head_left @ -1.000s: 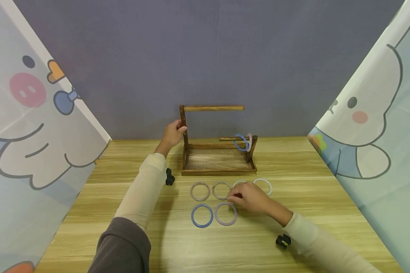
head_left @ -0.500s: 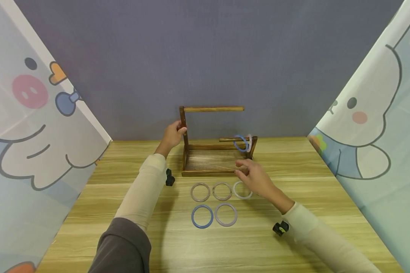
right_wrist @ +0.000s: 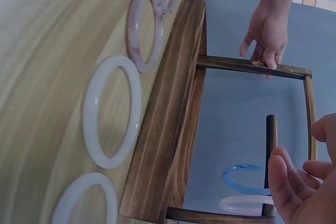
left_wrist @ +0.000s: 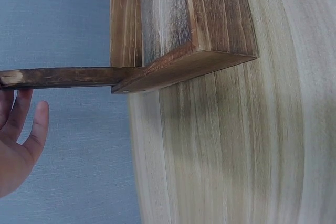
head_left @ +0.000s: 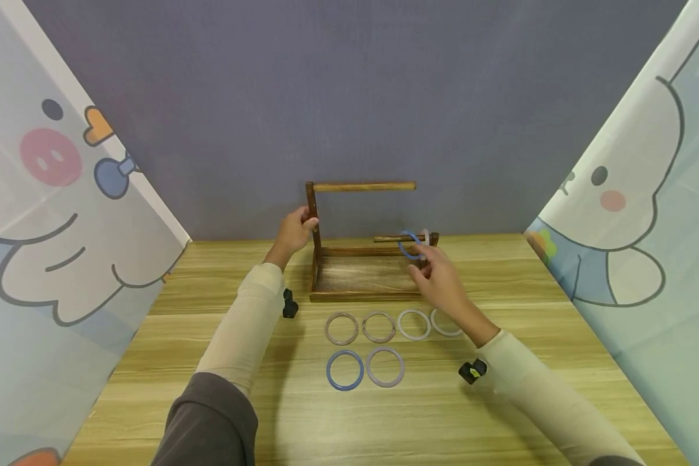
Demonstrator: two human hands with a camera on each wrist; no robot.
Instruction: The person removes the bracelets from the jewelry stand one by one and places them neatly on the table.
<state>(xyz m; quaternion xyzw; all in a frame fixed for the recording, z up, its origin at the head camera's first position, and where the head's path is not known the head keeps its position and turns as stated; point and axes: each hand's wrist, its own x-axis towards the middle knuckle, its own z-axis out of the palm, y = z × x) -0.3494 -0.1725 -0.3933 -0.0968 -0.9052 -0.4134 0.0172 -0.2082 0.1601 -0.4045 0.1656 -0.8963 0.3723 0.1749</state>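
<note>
A dark wooden bangle rack (head_left: 367, 296) has a long upper bar on a tall left post and a shorter bar on a low right post. My left hand (head_left: 295, 230) grips the tall post, thumb in front and fingertips behind. On the short bar hang a blue bangle (head_left: 410, 257) and a pale pink bangle (head_left: 426, 237). My right hand (head_left: 441, 278) reaches up to these two, its fingers loosely bent with nothing between them in the right wrist view. Its fingertips overlap the hanging bangles in the head view.
Flat on the table before the rack lie two brownish bangles (head_left: 342, 343), two white bangles (head_left: 413, 338), a blue bangle (head_left: 345, 388) and a lavender bangle (head_left: 385, 385). My right wrist partly covers one white bangle. A grey wall (head_left: 361, 97) stands behind the rack.
My right hand has moved from above the flat bangles up and back to the short bar, uncovering the white bangles. My left hand has stayed on the post.
</note>
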